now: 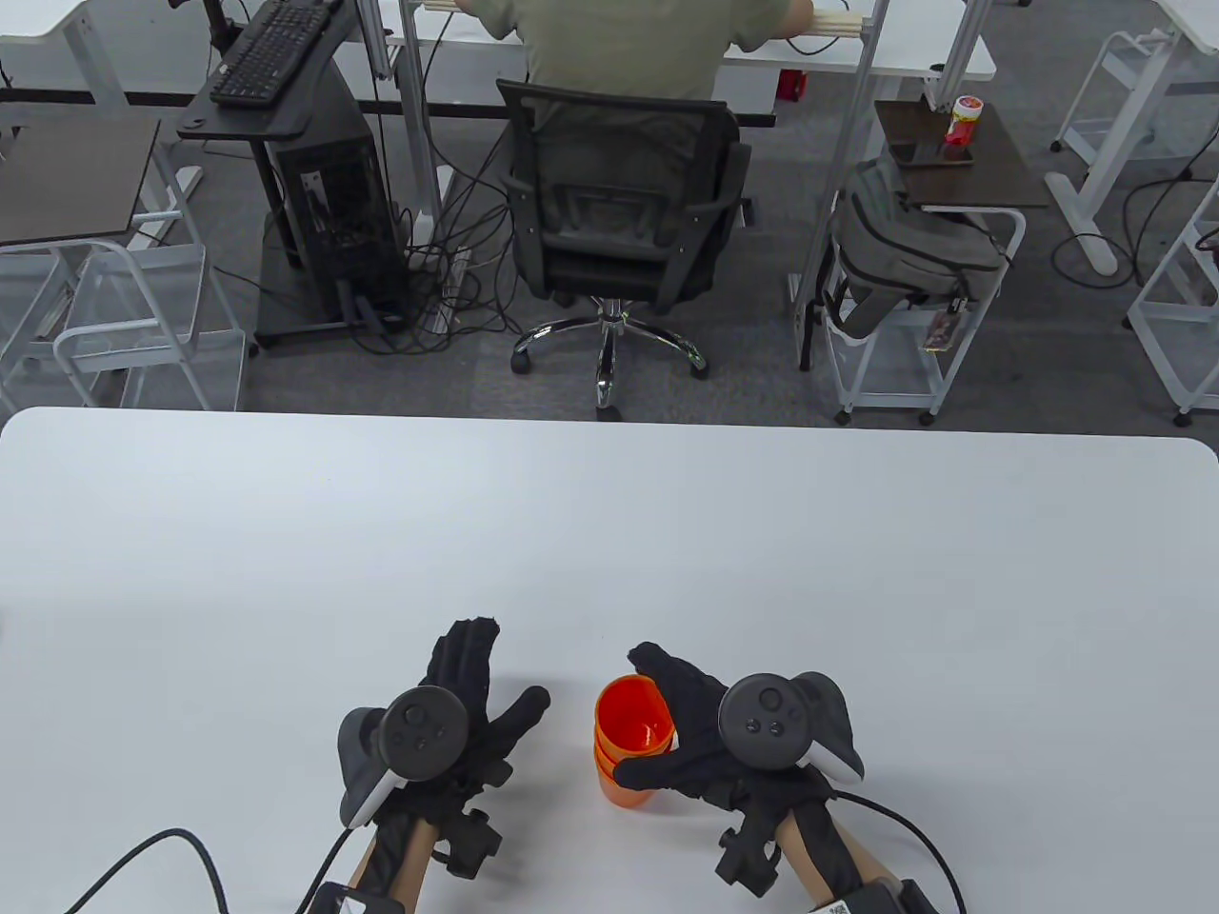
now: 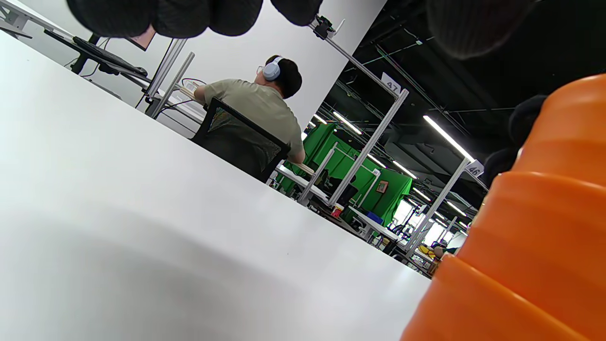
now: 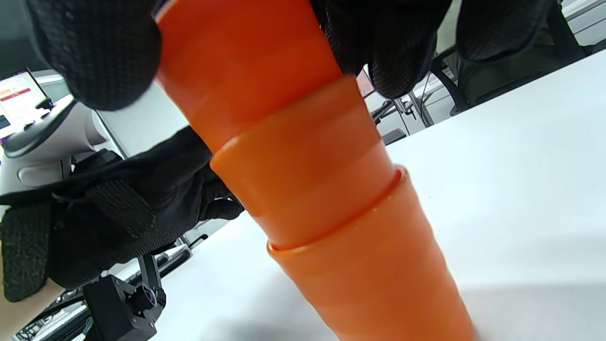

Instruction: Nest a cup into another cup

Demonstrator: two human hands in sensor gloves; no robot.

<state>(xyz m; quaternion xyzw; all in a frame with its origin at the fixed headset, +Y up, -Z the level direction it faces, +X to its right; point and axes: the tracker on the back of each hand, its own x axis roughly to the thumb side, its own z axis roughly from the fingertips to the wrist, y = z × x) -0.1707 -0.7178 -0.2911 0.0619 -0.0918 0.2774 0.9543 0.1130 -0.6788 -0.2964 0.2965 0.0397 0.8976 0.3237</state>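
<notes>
A stack of orange cups point(image 1: 632, 743) stands upright on the white table point(image 1: 609, 533) near the front edge, one cup nested inside another. In the right wrist view the stack point(image 3: 307, 189) shows three stepped bands. My right hand point(image 1: 695, 733) grips the top cup, thumb on the near side and fingers over the far rim. My left hand point(image 1: 467, 705) lies flat on the table just left of the stack, fingers spread, holding nothing. The left wrist view shows the stack's side point(image 2: 530, 246) close at the right.
Beyond the table's far edge a person sits in a black office chair point(image 1: 619, 219) at another desk. A computer tower point(image 1: 329, 209) and a cart with a grey backpack point(image 1: 905, 257) stand on the floor.
</notes>
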